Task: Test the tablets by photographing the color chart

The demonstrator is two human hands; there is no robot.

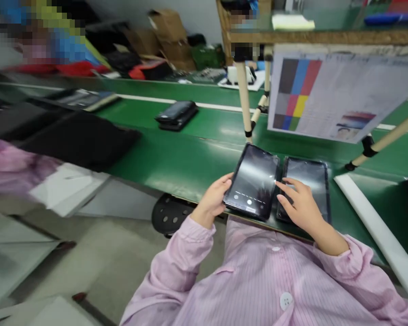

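Observation:
My left hand [213, 199] grips the lower left edge of a black tablet [253, 181], which is tilted up off the green bench. Its screen is lit, with a row of small round icons near the bottom, like a camera screen. My right hand [299, 201] hovers at the tablet's right edge, fingers spread, the index fingertip at or very near the screen. Beneath that hand lies a second tablet [308, 170] with a dark screen, partly hidden by the fingers.
A printed colour chart [326, 95] hangs from a shelf [326, 36] on pipe legs. A white strip [377, 231] lies at right. Farther left are stacked dark devices [177, 115], black foam [85, 136] and white boxes [70, 188]. Beside me shows another person's pink sleeve [13, 165].

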